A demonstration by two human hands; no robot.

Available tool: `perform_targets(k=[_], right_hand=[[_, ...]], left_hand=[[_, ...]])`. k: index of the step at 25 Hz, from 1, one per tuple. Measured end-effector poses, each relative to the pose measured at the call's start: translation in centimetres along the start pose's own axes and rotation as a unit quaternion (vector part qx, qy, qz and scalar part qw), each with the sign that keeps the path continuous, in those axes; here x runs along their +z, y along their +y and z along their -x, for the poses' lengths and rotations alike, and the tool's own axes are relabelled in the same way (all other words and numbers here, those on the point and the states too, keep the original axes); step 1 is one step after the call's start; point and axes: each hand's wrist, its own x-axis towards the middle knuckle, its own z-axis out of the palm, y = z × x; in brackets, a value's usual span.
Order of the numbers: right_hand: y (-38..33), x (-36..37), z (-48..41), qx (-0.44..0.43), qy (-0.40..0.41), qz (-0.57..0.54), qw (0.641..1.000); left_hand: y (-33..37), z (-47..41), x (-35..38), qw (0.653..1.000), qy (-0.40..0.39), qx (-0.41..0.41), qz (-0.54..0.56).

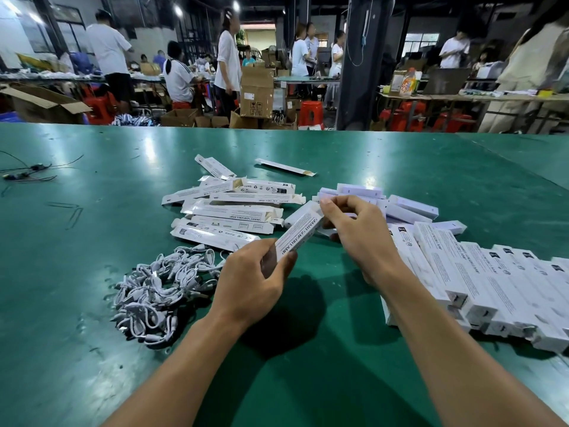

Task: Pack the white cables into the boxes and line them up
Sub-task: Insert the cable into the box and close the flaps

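The left hand [251, 280] grips a white box [298, 232] above the green desk [92, 241] while the right hand [358, 232] pinches its far end, apparently closing the flap. Next, likely, it joins the lined-up boxes [480, 282]; loose white cables [160, 288] wait at left.

A dark pillar [360, 72], red stools [311, 114], cardboard cartons [257, 92] and long tables [462, 98] are seen beyond the green worktop [77, 272], lit by bright ceiling lamps [178, 9].
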Motion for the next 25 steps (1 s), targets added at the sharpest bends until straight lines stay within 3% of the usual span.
perform_targets(k=[6, 13, 18, 25], right_hand=[[0.8, 0.4, 0.7, -0.018, 0.006, -0.007, 1.0], [1.3, 0.9, 1.4, -0.027, -0.07, -0.031, 0.997], [1.0, 1.6, 2.3, -0.063, 0.053, -0.032, 0.996], [0.7, 1.2, 2.2, -0.07, 0.068, 0.0, 0.995]], left_hand=[[-0.6, -0.1, 0.0, 1.0, 0.013, 0.009, -0.002], [-0.6, -0.3, -0.3, 0.998, 0.033, -0.019, 0.046], [0.1, -0.2, -0.3, 0.992, -0.01, -0.064, 0.108], [1.2, -0.2, -0.3, 0.977, -0.026, -0.117, 0.174]])
